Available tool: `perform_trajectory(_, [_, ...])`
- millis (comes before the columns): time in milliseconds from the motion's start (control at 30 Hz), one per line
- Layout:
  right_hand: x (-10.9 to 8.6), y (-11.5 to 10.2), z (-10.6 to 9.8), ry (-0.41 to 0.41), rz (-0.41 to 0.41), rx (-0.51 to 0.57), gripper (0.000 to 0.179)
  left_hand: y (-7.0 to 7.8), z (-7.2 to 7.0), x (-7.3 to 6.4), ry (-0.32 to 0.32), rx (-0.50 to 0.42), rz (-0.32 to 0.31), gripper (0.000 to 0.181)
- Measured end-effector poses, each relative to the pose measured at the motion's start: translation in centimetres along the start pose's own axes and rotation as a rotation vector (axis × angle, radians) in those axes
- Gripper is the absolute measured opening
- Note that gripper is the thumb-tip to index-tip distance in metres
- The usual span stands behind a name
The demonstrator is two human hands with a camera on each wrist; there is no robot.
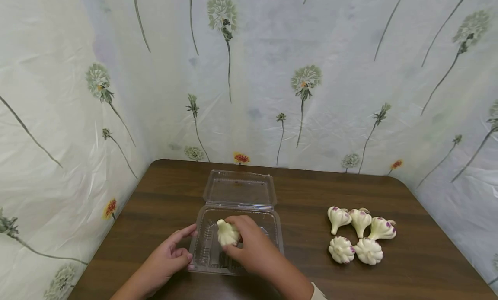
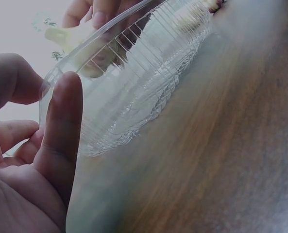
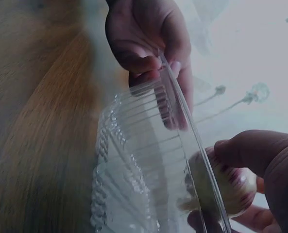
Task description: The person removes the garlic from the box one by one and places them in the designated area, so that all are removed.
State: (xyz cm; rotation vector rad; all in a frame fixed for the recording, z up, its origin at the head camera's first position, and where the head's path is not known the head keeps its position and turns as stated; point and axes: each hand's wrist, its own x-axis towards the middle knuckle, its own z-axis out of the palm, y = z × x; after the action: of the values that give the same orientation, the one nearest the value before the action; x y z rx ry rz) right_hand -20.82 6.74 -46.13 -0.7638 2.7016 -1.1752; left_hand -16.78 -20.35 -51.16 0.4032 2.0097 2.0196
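A garlic bulb (image 1: 228, 234), cream with its stem end upward, is gripped between the thumb and fingers of my right hand (image 1: 250, 244) over the clear plastic container (image 1: 202, 213). Purple streaks show on this bulb in the right wrist view. My left hand (image 1: 171, 254) pinches the container's left rim, its thumb (image 2: 66, 107) against the outside wall. The hinged lid (image 1: 239, 188) lies open toward the back. Through the ribbed wall in the left wrist view, another pale shape with a purple patch (image 2: 192, 17) shows at the container's far end; in the head view my right hand covers part of the inside.
Several purple-tinged garlic bulbs lie to the right on the brown wooden table (image 1: 307, 265): three in a back row, such as this bulb (image 1: 382, 228), and two in front, such as this one (image 1: 368, 251). A flower-patterned sheet (image 1: 256, 75) hangs behind and around the table.
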Motion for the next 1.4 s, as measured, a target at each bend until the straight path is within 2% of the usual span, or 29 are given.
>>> perform_trajectory(233, [-0.9,0.6,-0.6,0.023,-0.005,0.069,0.056,0.1,0.0,0.0,-0.004,0.018,0.014,0.076])
perform_trajectory(500, [-2.0,1.0,-1.3,0.049,-0.012,0.097,0.055,0.0,0.0,0.0,-0.015,0.015,0.040,0.076])
perform_trajectory(1033, [-4.0,2.1,-2.2,0.152,-0.016,0.095,0.054,0.0,-0.1,0.1,-0.014,0.018,0.041,0.076])
perform_trajectory(1200, [-4.5,2.4,-2.4,0.180,0.002,0.098,0.054,0.1,0.0,0.0,-0.014,0.011,0.036,0.076])
perform_trajectory(1400, [-5.2,2.8,-2.5,0.219,0.057,0.165,0.056,0.1,0.0,0.0,-0.020,0.005,0.032,0.076])
